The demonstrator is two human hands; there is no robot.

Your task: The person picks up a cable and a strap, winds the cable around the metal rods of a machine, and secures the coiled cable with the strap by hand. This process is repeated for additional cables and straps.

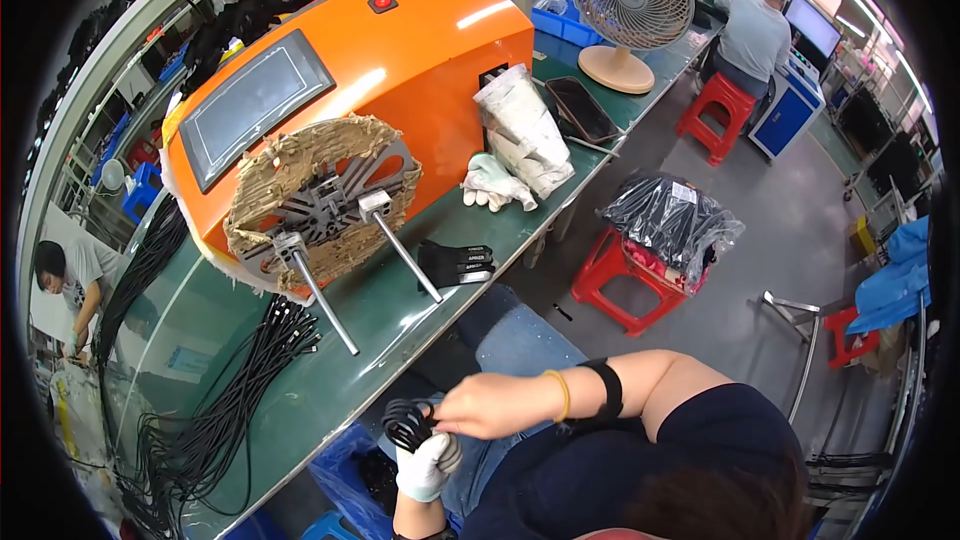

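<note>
A small coil of black cable [405,424] is held over my lap, beside the bench edge. My left hand [425,467], in a white glove, is closed around the lower part of the coil. Bare, with a yellow band and a black strap on its arm, my right hand [482,407] pinches the coil's right side; its fingertips are partly hidden. On the green bench [385,335] lies a long bundle of loose black cables [235,390]. Several black straps [455,264] lie near an orange machine [430,50], whose wheel with two metal rods [325,298] faces me.
A blue plastic-lined bin [350,465] is below the bench edge. White gloves [495,183], a wrapped roll [525,130], a dark tray [580,108] and a fan [632,0] stand along the bench. A red stool [630,285] carries bagged black goods [668,215]. Two people work farther off.
</note>
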